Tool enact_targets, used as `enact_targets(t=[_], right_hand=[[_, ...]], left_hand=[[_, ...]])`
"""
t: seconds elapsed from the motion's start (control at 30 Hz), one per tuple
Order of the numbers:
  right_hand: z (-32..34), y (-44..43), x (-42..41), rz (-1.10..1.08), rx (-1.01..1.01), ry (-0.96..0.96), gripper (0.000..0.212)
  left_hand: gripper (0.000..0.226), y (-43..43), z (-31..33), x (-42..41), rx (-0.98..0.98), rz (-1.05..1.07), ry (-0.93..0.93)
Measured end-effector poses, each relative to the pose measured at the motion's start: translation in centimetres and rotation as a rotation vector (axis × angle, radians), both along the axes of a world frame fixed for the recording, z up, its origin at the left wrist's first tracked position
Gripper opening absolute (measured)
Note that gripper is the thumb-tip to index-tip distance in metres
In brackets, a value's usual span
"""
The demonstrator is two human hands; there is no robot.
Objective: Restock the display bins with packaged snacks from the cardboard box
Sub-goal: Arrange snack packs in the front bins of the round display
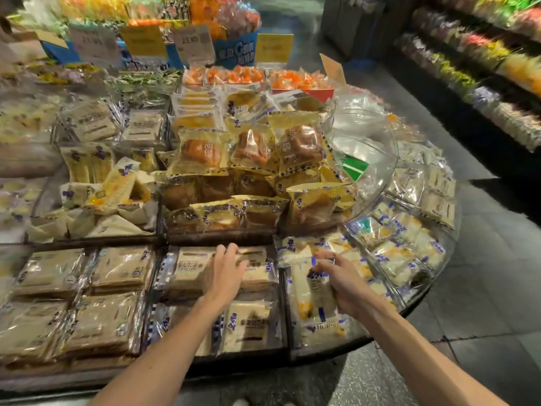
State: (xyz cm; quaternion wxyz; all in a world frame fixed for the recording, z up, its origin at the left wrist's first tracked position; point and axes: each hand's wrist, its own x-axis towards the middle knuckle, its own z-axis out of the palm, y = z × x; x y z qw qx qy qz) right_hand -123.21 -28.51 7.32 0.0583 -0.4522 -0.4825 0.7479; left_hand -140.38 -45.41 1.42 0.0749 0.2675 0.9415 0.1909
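Note:
My left hand (pixel 224 268) lies flat with straight fingers on a pale packaged sandwich cake (pixel 190 269) in a front bin of the display table. My right hand (pixel 341 276) grips a white and yellow snack pack with blue print (pixel 314 297) over the neighbouring bin at the front right. That bin (pixel 288 317) holds more of the same white packs. Behind, a middle bin is piled with golden-brown bread packs (pixel 251 171). The cardboard box is not in view.
Clear dividers (pixel 162 238) split the rounded display table into several bins of wrapped cakes. Price cards (pixel 193 43) stand at the back. A clear curved guard (pixel 377 171) rises at the right. Grey tiled floor (pixel 483 288) and a stocked shelf (pixel 483 68) lie to the right.

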Motion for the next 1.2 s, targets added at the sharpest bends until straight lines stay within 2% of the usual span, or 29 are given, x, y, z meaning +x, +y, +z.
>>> enact_targets(t=[0.07, 0.1, 0.13, 0.23, 0.3, 0.33, 0.4, 0.53, 0.67, 0.73, 0.83, 1.03, 1.1, 1.2], right_hand=[[-0.4, -0.7, 0.1, -0.051, -0.013, 0.034, 0.030], [-0.8, -1.0, 0.1, -0.095, -0.024, 0.060, 0.030], [-0.8, -1.4, 0.1, -0.155, -0.054, 0.104, 0.030], [-0.7, -1.5, 0.9, -0.347, -0.135, 0.236, 0.028], [-0.2, -0.5, 1.9, -0.434, -0.123, 0.267, 0.030], [0.1, 0.1, 2.4, -0.475, -0.110, 0.285, 0.031], [0.9, 1.5, 3.7, -0.514, -0.034, 0.248, 0.027], [0.4, 5.0, 8.0, -0.459, 0.262, -0.015, 0.025], [-1.7, 9.3, 12.9, -0.330, 0.456, -0.184, 0.024], [-2.5, 12.6, 14.5, -0.218, 0.542, -0.227, 0.026], [-3.5, 18.6, 15.4, 0.035, 0.679, -0.283, 0.026], [-4.9, 26.7, 13.0, 0.518, 0.878, -0.361, 0.046], [-5.2, 27.8, 11.8, 0.651, 0.914, -0.362, 0.047], [-6.1, 28.2, 10.5, 0.742, 0.966, -0.347, 0.040]], left_hand=[[0.033, 1.0, 1.6, 1.9, 0.273, -0.036, -0.297], [0.039, 1.3, 2.6, 3.1, 0.329, -0.072, -0.499], [0.045, 1.6, 3.6, 4.2, 0.325, -0.146, -0.659], [0.060, 2.5, 5.7, 6.7, 0.252, -0.350, -0.988], [0.047, 4.1, 6.3, 7.6, 0.343, -0.358, -1.265], [0.042, 5.0, 6.5, 7.9, 0.377, -0.359, -1.337], [0.043, 7.1, 6.6, 8.6, 0.393, -0.365, -1.312], [0.054, 11.5, 5.9, 10.0, 0.403, -0.384, -1.239], [0.052, 15.7, 3.4, 12.7, 0.294, -0.537, -0.945], [0.050, 18.5, 2.5, 13.9, 0.258, -0.561, -0.811], [0.061, 23.0, 1.4, 15.4, 0.202, -0.518, -0.644], [0.067, 28.9, 0.4, 15.8, 0.020, -0.361, -0.484], [0.066, 29.5, 0.1, 15.6, -0.042, -0.305, -0.418], [0.067, 29.9, -0.6, 15.9, -0.113, -0.286, -0.344]])
